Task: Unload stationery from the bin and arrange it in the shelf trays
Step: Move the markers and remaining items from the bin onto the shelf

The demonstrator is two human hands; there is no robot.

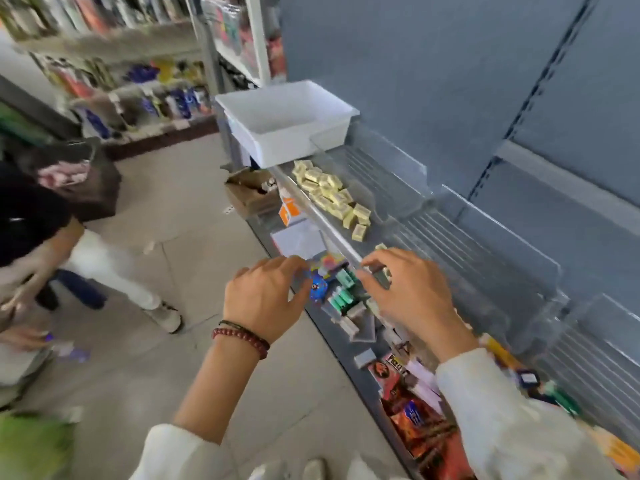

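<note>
The white bin [287, 133] sits far along the shelf [457, 251], yellow erasers [332, 195] heaped in the tray [398, 161] just nearer. The left hand [266, 299] and right hand [412, 296] hover curled, their hold unclear; a hasty sweep could scatter erasers off the edge.

The bin [284, 119] sat at upper centre on the end of the shelf [313, 206], with small boxes [332, 195] heaped in the tray [375, 176] just lower right of it. At lower centre, the left hand [266, 299] and right hand [405, 292] hovered side by side above packets [341, 296].

White bin [284, 123]; pale yellow erasers [332, 195]; grey shelf [450, 244].
</note>
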